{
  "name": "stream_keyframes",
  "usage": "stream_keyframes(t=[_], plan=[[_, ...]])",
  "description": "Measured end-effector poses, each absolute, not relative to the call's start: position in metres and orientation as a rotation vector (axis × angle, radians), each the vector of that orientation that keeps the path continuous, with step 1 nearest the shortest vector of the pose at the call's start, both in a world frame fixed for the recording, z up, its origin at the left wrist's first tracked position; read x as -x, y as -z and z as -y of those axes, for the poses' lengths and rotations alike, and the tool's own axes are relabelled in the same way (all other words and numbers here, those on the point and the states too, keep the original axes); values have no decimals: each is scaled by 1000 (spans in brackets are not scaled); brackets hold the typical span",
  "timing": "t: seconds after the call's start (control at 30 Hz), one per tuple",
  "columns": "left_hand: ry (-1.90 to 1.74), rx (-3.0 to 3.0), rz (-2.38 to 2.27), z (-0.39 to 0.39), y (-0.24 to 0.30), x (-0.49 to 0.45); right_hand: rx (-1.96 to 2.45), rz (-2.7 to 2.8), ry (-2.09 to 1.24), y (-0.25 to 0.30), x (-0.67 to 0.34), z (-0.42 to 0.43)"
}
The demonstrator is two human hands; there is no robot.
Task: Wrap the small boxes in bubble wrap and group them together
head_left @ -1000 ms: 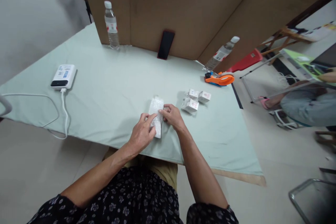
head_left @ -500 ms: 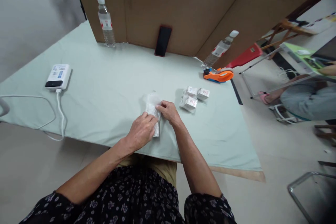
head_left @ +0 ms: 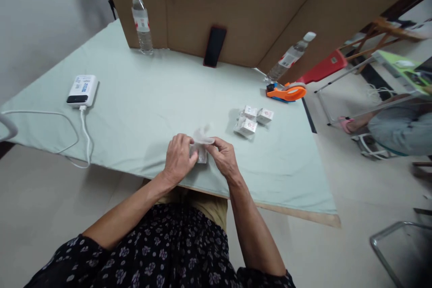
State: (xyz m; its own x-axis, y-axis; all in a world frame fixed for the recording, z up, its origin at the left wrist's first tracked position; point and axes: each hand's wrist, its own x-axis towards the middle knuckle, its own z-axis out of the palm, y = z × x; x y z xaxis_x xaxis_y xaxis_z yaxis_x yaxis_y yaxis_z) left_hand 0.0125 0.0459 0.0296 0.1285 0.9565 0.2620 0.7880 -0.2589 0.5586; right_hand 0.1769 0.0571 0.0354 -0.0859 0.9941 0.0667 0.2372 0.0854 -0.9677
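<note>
Near the front edge of the table, both hands are on a whitish translucent plastic bag with a bubbly look. Its upper part is bent up and over. My left hand grips its left side, thumb and fingers closed round it. On the right, my right hand pinches the folded part between thumb and fingers. A pale, squarish end shows between the hands; what is inside cannot be made out. To the right of my right hand lie small white boxes in clear plastic wrapping.
An orange tape dispenser lies at the back right beside a tilted water bottle. Another water bottle and a phone stand against the cardboard panel. A white power bank with a cable is at left. A seated person's leg shows at right.
The bag lay flat and stretched out under the hands; now its far part is folded up toward me. My right hand has shifted toward me with it. The view has tilted slightly.
</note>
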Motion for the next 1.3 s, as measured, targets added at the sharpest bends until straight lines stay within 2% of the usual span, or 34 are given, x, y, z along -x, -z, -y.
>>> stream_keyframes(t=[0.33, 0.47, 0.6, 0.67, 0.83, 0.9, 1.3], plan=[[-773, -1939, -1240, -68, -27, 10, 1162, 1851, -943, -31, -191, -37], [-805, -1899, -1183, -71, -25, 9, 1134, 2072, -730, -19, -191, -28], [-835, -1794, -1176, -80, -23, 8, 1160, 2017, -563, -11, -182, -35], [-823, -1670, -1149, -83, -25, 10, 1227, 1895, -635, -14, -179, -43], [-711, -1472, -859, -78, -28, 18, 1400, 1442, -1280, -23, -182, -54], [-728, -1438, -811, -74, -25, 18, 1409, 1315, -1401, -23, -183, -56], [-711, -1299, -901, -80, -21, 5, 1369, 1510, -1230, -26, -193, -47]])
